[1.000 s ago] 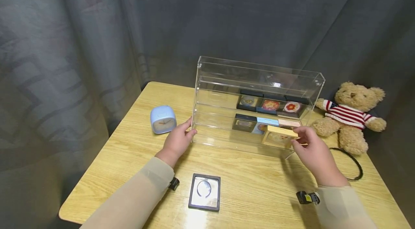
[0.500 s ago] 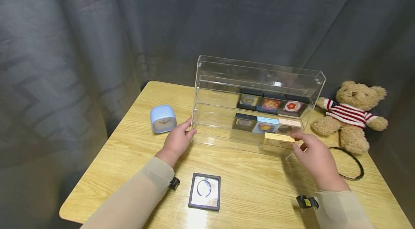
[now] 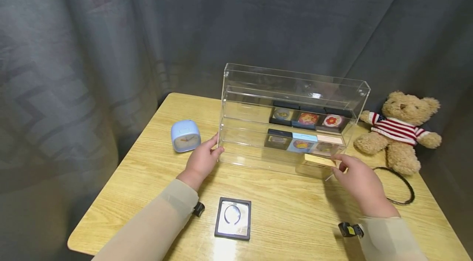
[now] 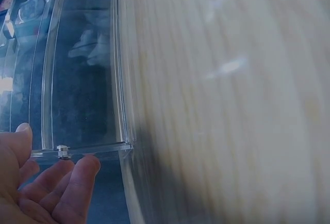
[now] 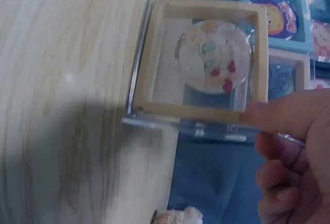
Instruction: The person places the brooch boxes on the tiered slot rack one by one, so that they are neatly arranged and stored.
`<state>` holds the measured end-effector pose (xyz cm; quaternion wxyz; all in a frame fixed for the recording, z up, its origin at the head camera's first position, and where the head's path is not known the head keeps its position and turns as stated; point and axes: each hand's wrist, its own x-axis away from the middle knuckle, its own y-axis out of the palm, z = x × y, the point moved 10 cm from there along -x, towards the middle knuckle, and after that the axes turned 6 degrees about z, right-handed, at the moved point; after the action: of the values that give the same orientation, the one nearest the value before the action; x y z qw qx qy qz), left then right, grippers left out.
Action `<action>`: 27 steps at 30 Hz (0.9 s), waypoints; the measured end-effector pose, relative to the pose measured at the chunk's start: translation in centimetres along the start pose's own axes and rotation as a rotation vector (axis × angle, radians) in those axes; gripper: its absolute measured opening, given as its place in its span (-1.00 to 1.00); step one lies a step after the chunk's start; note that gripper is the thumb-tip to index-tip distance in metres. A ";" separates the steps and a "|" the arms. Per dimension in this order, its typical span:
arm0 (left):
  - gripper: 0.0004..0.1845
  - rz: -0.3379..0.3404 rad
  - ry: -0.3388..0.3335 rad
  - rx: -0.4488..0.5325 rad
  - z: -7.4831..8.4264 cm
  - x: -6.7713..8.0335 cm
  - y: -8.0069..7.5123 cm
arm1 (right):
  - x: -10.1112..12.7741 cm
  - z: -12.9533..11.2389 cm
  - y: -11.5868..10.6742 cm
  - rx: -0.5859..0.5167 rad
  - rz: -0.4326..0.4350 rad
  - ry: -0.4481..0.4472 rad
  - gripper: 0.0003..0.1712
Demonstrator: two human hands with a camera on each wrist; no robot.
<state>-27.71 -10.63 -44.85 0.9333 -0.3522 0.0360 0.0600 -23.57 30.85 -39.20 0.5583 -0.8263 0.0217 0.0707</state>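
Observation:
A clear acrylic display shelf [image 3: 258,72] stands on the table, several small framed round badges lined up on two of its levels. My left hand [image 3: 202,160] grips its left side panel; in the left wrist view the thumb and fingers lie on either side of the panel edge. At the lower right front, my right hand [image 3: 356,179] pinches a corner of a cream-yellow square display frame [image 5: 203,6] between thumb and index finger. Inside that frame is a round badge [image 5: 215,56] with red details. In the head view the frame stands upright at the shelf's lowest level.
On the tabletop in front lies a black square frame [image 3: 233,236] with a clear window. A blue alarm clock [image 3: 186,135] stands left of the shelf. At the right sit a teddy bear [image 3: 399,131] in a striped sweater and a black ring-shaped band [image 3: 410,193]. Grey curtains [image 3: 277,14] hang behind.
My right hand has lowered the cream-yellow frame to the shelf's bottom level, and the frame has tipped more upright. My left hand stays on the shelf's side.

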 end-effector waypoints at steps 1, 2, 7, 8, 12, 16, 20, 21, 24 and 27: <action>-0.39 0.000 0.000 -0.001 0.0 0.0 0.0 | 0.0 -0.4 0.0 -0.008 0.007 -0.008 -0.54; -0.39 -0.001 0.000 -0.001 0.1 0.0 0.0 | 0.1 -1.1 0.1 -0.020 0.011 -0.019 -0.52; -0.39 -0.002 -0.006 0.006 0.1 0.1 -0.1 | 1.0 -6.2 2.4 -0.114 -0.014 -0.119 -0.40; -0.39 -0.001 -0.004 0.006 0.1 0.1 -0.1 | 1.3 -7.3 3.2 -0.127 -0.038 -0.140 -0.36; -0.39 0.008 0.006 0.003 0.2 0.0 -0.2 | 2.8 -11.0 6.5 -0.139 -0.155 -0.211 -0.20; -0.40 0.015 0.007 -0.010 0.2 0.0 -0.3 | 4.4 -13.9 9.3 -0.144 -0.288 -0.277 -0.02; -0.40 0.013 -0.001 -0.015 0.1 0.0 -0.2 | 5.9 -16.3 11.3 -0.171 -0.405 -0.357 0.11; -0.40 0.013 -0.001 -0.016 0.1 0.0 -0.2 | 6.3 -16.8 11.7 -0.177 -0.430 -0.368 0.15; -0.40 0.012 0.000 -0.013 0.1 0.0 -0.2 | 7.0 -17.7 12.8 -0.156 -0.463 -0.400 0.26; -0.40 0.005 -0.006 -0.005 0.0 0.0 -0.1 | 7.5 -18.4 13.3 -0.130 -0.451 -0.431 0.33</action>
<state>-27.73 -10.67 -44.80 0.9323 -0.3544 0.0342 0.0634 -16.00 9.15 -45.73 0.4978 -0.8102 -0.2854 0.1196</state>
